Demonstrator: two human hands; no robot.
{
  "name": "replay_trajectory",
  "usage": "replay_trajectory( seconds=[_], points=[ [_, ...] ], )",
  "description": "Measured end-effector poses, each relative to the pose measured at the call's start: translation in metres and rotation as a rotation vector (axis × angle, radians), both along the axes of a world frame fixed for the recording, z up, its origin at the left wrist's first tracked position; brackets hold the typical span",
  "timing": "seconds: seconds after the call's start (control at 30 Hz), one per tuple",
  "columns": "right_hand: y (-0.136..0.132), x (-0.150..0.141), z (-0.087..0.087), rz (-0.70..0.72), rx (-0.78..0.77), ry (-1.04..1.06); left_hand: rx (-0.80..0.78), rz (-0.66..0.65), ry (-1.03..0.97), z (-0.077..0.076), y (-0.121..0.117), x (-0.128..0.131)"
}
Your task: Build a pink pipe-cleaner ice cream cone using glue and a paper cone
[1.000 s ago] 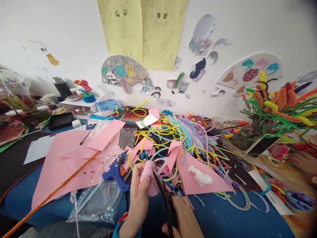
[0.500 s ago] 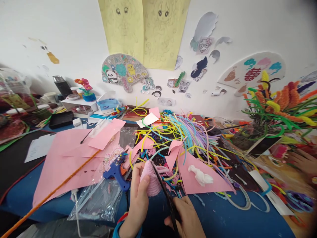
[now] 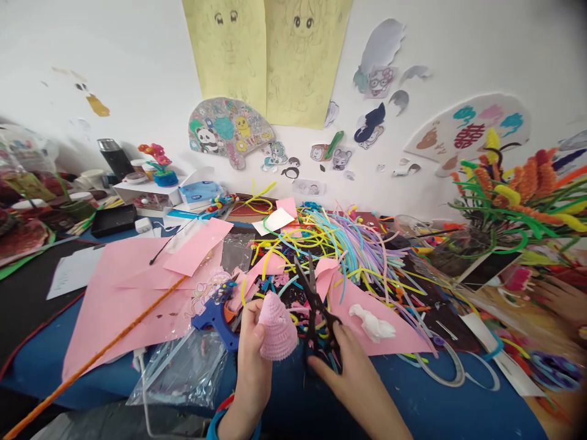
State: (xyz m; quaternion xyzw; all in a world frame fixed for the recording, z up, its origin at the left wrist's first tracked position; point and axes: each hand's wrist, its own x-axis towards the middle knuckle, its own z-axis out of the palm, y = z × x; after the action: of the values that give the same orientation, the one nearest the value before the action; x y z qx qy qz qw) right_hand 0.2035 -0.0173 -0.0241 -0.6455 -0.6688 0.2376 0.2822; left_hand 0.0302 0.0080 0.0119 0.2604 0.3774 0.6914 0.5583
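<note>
A pink cone of coiled pipe cleaner (image 3: 277, 329) is pinched upright between the thumb and fingers of my left hand (image 3: 253, 336). To its right, my right hand (image 3: 351, 366) holds black scissors (image 3: 316, 305) by the handles. Their blades stand apart and point away from me, over the pile, not touching the cone. Just left of my left hand lies a blue glue gun (image 3: 220, 327) on a clear plastic bag (image 3: 183, 373).
Pink sheets (image 3: 119, 287) cover the left of the blue table. A heap of pipe cleaners (image 3: 348, 238) lies behind my hands. A crumpled tissue (image 3: 372, 324) rests on pink paper. At the far right, another person's hand (image 3: 557, 299) shows beside a vase of pipe-cleaner flowers (image 3: 518, 195).
The scissors have moved away from the cone's tip, to the right and forward, and their blades have opened. My left hand still holds the cone, now more fully in sight.
</note>
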Motion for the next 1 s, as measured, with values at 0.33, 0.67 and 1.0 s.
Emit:
replay_trajectory(
  seconds=[0.33,0.67,1.0],
  points=[
    [0.008,-0.042,0.077,0.082,0.616,0.323,0.048,0.006,0.078,-0.018,-0.006,-0.002],
    [0.014,-0.052,0.079,0.129,0.608,0.446,0.17,-0.054,0.156,-0.02,-0.011,-0.001],
    [0.012,-0.052,0.081,0.124,0.545,0.503,0.293,-0.12,0.212,-0.02,-0.015,-0.003]
  ],
)
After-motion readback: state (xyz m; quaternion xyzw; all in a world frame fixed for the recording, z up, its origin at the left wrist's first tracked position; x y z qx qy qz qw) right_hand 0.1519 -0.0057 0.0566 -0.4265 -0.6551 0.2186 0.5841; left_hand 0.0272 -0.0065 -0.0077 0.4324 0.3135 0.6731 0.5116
